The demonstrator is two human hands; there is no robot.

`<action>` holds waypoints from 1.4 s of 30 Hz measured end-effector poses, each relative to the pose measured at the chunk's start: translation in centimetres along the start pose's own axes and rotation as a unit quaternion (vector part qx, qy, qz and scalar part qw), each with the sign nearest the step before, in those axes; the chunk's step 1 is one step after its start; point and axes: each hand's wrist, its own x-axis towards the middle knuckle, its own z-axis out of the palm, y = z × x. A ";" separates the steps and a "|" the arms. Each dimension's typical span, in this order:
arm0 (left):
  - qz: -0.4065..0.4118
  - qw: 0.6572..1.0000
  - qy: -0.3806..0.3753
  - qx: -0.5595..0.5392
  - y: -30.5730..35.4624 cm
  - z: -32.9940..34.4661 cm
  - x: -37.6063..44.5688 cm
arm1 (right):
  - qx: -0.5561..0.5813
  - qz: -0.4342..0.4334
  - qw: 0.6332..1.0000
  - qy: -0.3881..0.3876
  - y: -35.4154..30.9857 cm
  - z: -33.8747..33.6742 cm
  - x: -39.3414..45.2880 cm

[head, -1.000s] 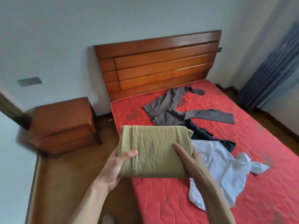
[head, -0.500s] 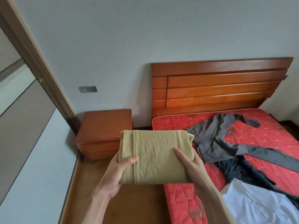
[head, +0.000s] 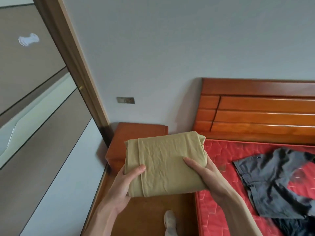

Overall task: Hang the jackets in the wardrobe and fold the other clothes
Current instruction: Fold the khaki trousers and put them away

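At centre frame, a folded khaki cloth (head: 166, 166) is gripped by the left hand (head: 125, 183) at 8 o'clock and the right hand (head: 207, 178) at 4 o'clock, thumbs on top, above the nightstand (head: 136, 132); a grey shirt (head: 272, 181) lies on the red bed (head: 221, 210) at 3 o'clock.

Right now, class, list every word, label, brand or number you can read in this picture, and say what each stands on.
None: no readable text anywhere.
Wall plate: any markings too small to read.
Folded khaki garment, grey shirt, headboard: no label or print visible.
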 end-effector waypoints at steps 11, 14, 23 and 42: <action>0.035 0.995 0.087 -0.015 10.3 1.0 11.9 | 0.073 0.040 0.989 -0.124 -5.7 -0.1 18.8; 0.042 0.992 0.109 -0.045 11.9 1.3 14.5 | 0.052 0.022 0.989 -0.135 -7.5 0.2 23.7; 0.095 0.978 0.181 -0.040 16.6 -1.6 18.6 | 0.010 0.035 0.977 -0.211 -10.1 4.8 34.3; 0.082 0.989 0.123 -0.009 31.7 -17.9 27.6 | 0.054 0.047 0.980 -0.187 -10.7 21.6 50.3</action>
